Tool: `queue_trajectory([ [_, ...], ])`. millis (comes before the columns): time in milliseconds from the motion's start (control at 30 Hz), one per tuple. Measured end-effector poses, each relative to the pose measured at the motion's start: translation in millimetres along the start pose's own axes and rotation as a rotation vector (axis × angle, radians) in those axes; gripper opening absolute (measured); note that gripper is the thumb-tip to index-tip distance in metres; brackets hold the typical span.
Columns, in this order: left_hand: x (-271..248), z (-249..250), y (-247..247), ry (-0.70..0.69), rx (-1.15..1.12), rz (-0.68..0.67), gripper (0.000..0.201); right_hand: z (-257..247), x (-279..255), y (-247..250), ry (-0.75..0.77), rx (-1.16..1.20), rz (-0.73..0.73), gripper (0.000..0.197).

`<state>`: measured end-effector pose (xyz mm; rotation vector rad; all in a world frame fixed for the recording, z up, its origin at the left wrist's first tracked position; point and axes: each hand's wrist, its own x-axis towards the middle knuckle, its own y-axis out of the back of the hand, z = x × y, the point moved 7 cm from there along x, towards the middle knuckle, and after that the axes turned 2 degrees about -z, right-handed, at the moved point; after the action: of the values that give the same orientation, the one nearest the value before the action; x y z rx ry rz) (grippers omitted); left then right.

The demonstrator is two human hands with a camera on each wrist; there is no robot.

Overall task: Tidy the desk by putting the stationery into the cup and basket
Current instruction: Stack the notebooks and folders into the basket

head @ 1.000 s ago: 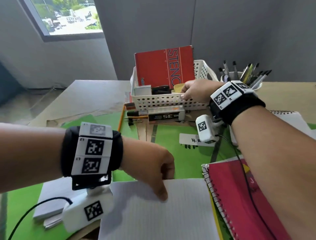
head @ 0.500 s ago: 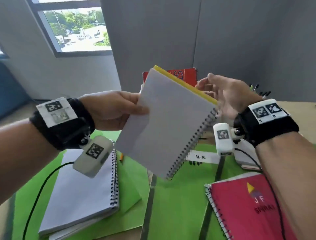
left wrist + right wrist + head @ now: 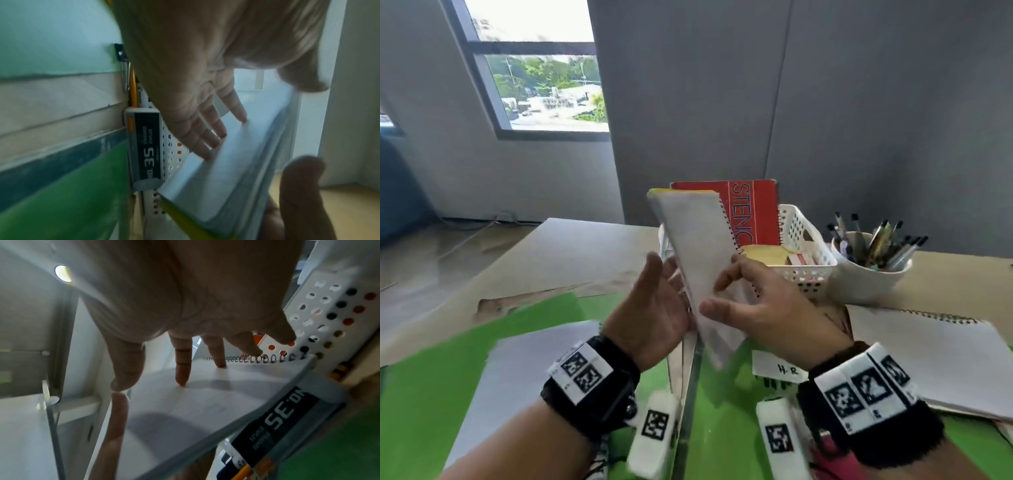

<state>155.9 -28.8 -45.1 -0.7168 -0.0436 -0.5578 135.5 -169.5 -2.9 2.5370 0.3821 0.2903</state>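
A white spiral notebook (image 3: 702, 246) with a yellow cover stands nearly upright in the air, just in front of the white perforated basket (image 3: 804, 274). My left hand (image 3: 657, 301) presses flat against its left face with straight fingers (image 3: 216, 129). My right hand (image 3: 756, 301) touches its right face, fingertips (image 3: 182, 379) spread on the page near the spiral. The notebook is squeezed between the two hands. A red steno pad (image 3: 753, 212) stands in the basket. The white cup (image 3: 866, 277) full of pens sits to the right.
A staples box (image 3: 146, 146) and a yellow pencil (image 3: 133, 91) lie against the basket's front. An open white notebook (image 3: 928, 356) lies at right, another (image 3: 517, 377) at left, a red one (image 3: 835, 459) near me, and an "H.R" card (image 3: 780, 370) on the green mat.
The left hand lifted the notebook off the mat. It has since swung upright and forward toward the basket, and the right hand has left the basket and come against its right face.
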Motion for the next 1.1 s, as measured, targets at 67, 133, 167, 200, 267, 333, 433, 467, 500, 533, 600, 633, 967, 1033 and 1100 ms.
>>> queue_trajectory([
  [67,1.1,-3.3,-3.6,-0.016,0.049,-0.028,0.092,-6.3,0.3,-2.8,0.035,-0.089,0.055,0.053],
  [133,0.8,-5.7,-2.6,-0.016,0.046,0.01,0.086,-9.8,-2.2,-4.1,0.041,-0.098,0.076,0.056],
  [167,-0.1,-5.7,-1.5,-0.012,0.047,0.032,0.084,-11.8,-3.2,-5.0,0.053,-0.082,0.075,0.054],
  [200,-0.4,-5.4,-0.8,-0.013,0.06,0.051,0.083,-12.9,-3.5,-4.0,0.068,-0.056,0.073,0.05],
  [267,-0.7,-4.1,2.0,-0.021,0.108,0.065,0.086,-11.6,-1.3,-2.1,0.096,0.035,0.045,0.043],
  [333,-0.1,-4.3,5.1,-0.03,0.119,0.06,0.091,-10.1,0.3,0.7,0.119,0.197,0.014,0.042],
  [433,0.4,-3.3,5.7,-0.035,0.128,0.073,0.094,-5.5,2.9,4.7,0.114,0.428,-0.027,0.044],
  [467,0.5,-2.5,5.4,-0.039,0.132,0.077,0.094,-5.1,3.3,4.1,0.101,0.484,-0.041,0.042],
  [500,0.5,-2.1,4.8,-0.042,0.135,0.077,0.094,-4.3,3.1,3.2,0.085,0.525,-0.057,0.04],
  [533,0.1,-1.9,4.4,-0.043,0.138,0.078,0.094,-3.7,2.7,2.3,0.069,0.552,-0.068,0.038],
  [600,-0.6,-1.5,5.1,-0.04,0.139,0.083,0.094,-2.6,2.1,1.1,0.049,0.58,-0.079,0.036],
  [633,-0.9,-0.8,5.4,-0.039,0.143,0.089,0.094,-1.5,2.2,1.0,0.043,0.589,-0.08,0.037],
  [967,-3.2,1.4,2.1,-0.066,0.104,0.041,0.072,-1.6,2.0,17.1,0.044,0.513,0.049,0.027],
  [1033,-2.7,0.4,9.2,-0.053,0.062,0.096,0.055,-7.7,-0.8,31.7,0.087,0.434,0.113,0.017],
  [1100,-5.4,6.4,18.8,-0.053,-0.002,0.217,0.05,-14.9,-7.1,54.2,0.129,0.278,0.183,0.011],
])
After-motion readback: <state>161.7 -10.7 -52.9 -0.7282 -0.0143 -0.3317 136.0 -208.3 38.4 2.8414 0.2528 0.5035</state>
